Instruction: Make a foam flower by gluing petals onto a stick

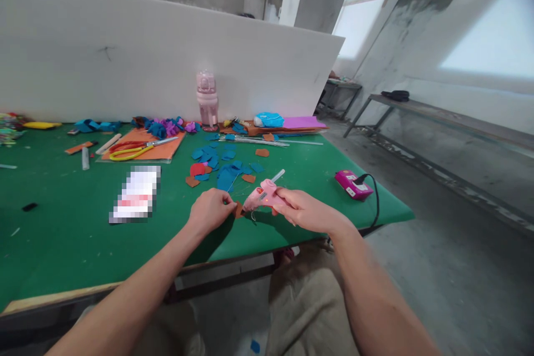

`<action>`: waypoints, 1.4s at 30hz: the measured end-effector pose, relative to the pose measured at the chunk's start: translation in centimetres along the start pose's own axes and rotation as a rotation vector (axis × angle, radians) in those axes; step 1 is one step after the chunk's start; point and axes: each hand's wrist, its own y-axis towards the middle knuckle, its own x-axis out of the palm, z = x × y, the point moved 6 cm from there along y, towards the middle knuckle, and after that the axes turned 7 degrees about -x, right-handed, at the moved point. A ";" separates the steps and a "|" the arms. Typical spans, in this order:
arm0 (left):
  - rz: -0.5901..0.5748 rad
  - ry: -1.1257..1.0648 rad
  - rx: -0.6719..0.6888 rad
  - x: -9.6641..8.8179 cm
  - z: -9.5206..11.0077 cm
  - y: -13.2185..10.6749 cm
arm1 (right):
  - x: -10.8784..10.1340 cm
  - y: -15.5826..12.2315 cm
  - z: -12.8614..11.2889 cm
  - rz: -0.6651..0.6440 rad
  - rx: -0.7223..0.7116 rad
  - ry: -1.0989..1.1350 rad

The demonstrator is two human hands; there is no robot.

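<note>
My right hand (301,208) is wrapped round the handle of a pink hot glue gun (262,196), with a clear glue stick (278,176) poking out of its back. The gun's nozzle points left and down at a small brown felt piece (239,210). Between its thumb and fingers, my left hand (212,207) pinches that brown piece just above the green table. Whether the nozzle touches the felt I cannot tell. Just beyond the hands lie several loose blue felt pieces (227,173), a red piece (197,169) and a few brown ones (249,178).
Scissors (131,148) rest on an orange sheet (164,150) at the left. A pink bottle (207,101) stands against the white board (158,61). A magenta power box (352,184) with a black cable sits near the table's right edge. A pixelated white object (137,193) lies left.
</note>
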 end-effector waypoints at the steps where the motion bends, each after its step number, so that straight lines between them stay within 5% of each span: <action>1: 0.002 -0.001 0.001 0.0 0.0 0.0 | 0.0 0.0 0.0 -0.002 0.002 -0.002; 34: -0.002 -0.018 0.024 0.1 -0.1 0.1 | -0.9 -0.5 0.7 0.049 0.041 0.059; 42: 0.008 -0.007 0.029 0.1 0.0 0.1 | 0.1 0.2 -0.2 0.013 -0.039 0.034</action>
